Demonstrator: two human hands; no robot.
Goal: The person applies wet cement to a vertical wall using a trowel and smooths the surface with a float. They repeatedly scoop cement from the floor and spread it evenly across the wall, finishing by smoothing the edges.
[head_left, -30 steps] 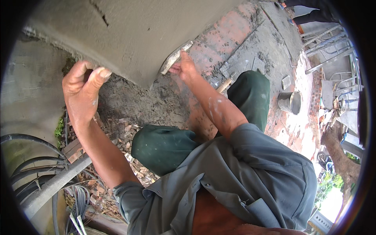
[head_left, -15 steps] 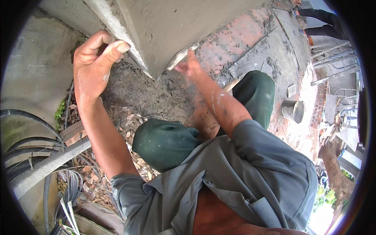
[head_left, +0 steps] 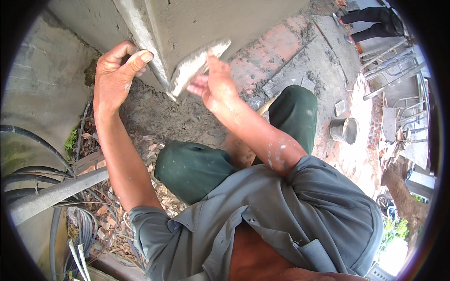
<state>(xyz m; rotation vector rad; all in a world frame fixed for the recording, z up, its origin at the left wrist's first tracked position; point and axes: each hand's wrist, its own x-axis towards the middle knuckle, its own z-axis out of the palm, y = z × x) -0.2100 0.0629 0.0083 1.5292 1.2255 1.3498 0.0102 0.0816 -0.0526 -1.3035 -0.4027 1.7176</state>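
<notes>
At the upper left, my left hand (head_left: 115, 75) is closed, thumb and curled fingers pinched at the edge of a long pale straight strip (head_left: 146, 35). That strip runs along the corner of a grey plastered column (head_left: 197, 23). My right hand (head_left: 216, 82) grips a flat, whitish, rough-edged pad (head_left: 192, 65), blurred by motion; whether it is foam or another material I cannot tell. The pad lies against the column's plastered face near its lower end, its lower tip close to the strip. My fingers show on its near side.
Black cables (head_left: 37, 173) and a grey bar (head_left: 61, 194) lie at left, above dry leaves and rubble. A bucket (head_left: 343, 130) and a small block (head_left: 340, 108) stand at right. Beyond are metal frames (head_left: 393, 70) and another person's legs (head_left: 370, 23).
My right hand has moved left and up with the pad, turning its broad face more into view against the column. My left hand keeps its pinch at the strip. The view has shifted slightly.
</notes>
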